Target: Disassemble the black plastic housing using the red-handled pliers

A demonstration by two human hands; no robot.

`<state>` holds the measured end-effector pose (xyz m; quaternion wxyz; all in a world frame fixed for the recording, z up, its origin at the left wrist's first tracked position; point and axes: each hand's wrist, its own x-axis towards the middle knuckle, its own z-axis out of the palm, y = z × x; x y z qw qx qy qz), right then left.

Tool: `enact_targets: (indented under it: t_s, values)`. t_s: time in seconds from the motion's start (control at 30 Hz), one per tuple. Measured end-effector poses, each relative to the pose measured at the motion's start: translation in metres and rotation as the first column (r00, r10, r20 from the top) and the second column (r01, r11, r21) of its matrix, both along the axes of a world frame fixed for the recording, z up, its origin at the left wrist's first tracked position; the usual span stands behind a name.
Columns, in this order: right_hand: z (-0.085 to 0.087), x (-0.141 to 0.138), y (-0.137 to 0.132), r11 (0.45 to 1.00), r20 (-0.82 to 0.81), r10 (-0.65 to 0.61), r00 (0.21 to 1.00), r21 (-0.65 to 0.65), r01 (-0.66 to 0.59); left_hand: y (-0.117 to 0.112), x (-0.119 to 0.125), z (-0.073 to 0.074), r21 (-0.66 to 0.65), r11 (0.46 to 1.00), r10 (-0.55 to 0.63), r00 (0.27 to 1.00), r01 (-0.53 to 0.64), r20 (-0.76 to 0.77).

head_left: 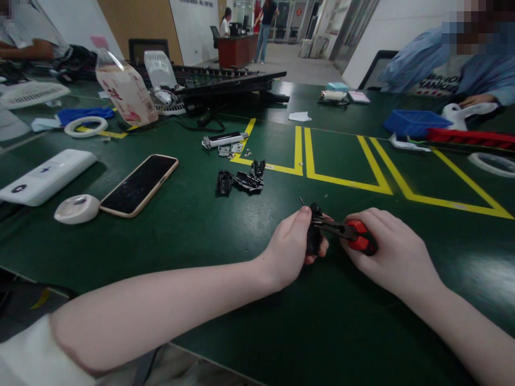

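Note:
My left hand (290, 244) is closed around a small black plastic part (314, 238), held above the green table. A thin dark pin or wire sticks up beside my thumb. In my right hand (388, 249) is a pair of pliers (357, 236) with red and black handles. Their jaws reach left to the black part and touch it; whether they pinch a piece of it I cannot make out. Beyond my hands lie broken black plastic pieces (246, 181), with a white and black stick-shaped part (225, 139) and small metal pieces (230, 150) behind them.
On the left are a phone (139, 185), a white power bank (50, 174), a roll of white tape (86, 126) and a bottle (125, 88). Yellow tape (346, 184) marks the green table (193, 236). A blue tray (416, 123) stands at right, near another person's sleeve (418, 59).

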<state>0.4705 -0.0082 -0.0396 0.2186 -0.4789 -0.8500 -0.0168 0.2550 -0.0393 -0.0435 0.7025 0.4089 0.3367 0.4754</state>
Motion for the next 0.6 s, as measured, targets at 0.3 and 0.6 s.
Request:
enact_targets:
  t_s: [0.3,0.6]
  values:
    - [0.0,0.001,0.003,0.983,-0.364,-0.143,0.92,-0.158,0.091,0.014,-0.014,-0.005,0.058,0.992,0.119,0.992,-0.116,-0.046]
    - [0.002,0.002,0.011,0.943,-0.708,-0.277,0.65,-0.329,0.043,0.019,-0.012,-0.014,0.185,0.983,0.043,0.972,0.0,-0.232]
